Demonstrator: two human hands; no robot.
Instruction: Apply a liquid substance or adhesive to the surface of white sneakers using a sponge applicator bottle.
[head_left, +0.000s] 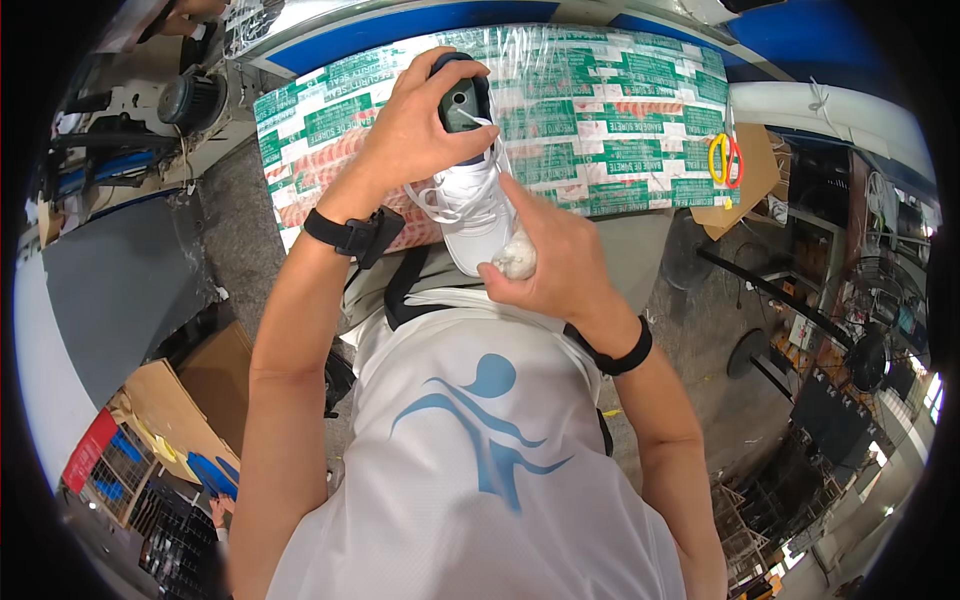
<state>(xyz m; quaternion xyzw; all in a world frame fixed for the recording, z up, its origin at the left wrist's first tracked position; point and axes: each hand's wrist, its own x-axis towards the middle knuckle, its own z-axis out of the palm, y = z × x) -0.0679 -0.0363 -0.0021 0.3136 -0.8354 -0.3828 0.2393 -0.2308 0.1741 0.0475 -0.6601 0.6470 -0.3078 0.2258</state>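
Observation:
A white lace-up sneaker [477, 232] lies with its toe toward me at the near edge of the work surface [620, 135], which is covered in green-and-white printed tape. My left hand [425, 125] curls round the heel end, its fingers and thumb gripping the collar. Inside the opening is a dark green insole [461, 101] with a small round mark. Loose white laces hang over the shoe's left side. My right hand [565, 255] holds a crumpled whitish wad [516, 257] against the right side near the toe; I cannot tell whether it is cloth or paper.
Scissors [736, 162] with red and yellow handles lie at the surface's right edge, beside a piece of brown cardboard [752, 180]. A motor [190, 100] on a machine stands at the far left. A grey panel [125, 275] is at left, above a cardboard box [155, 400]. Another person's hand [221, 510] shows lower left.

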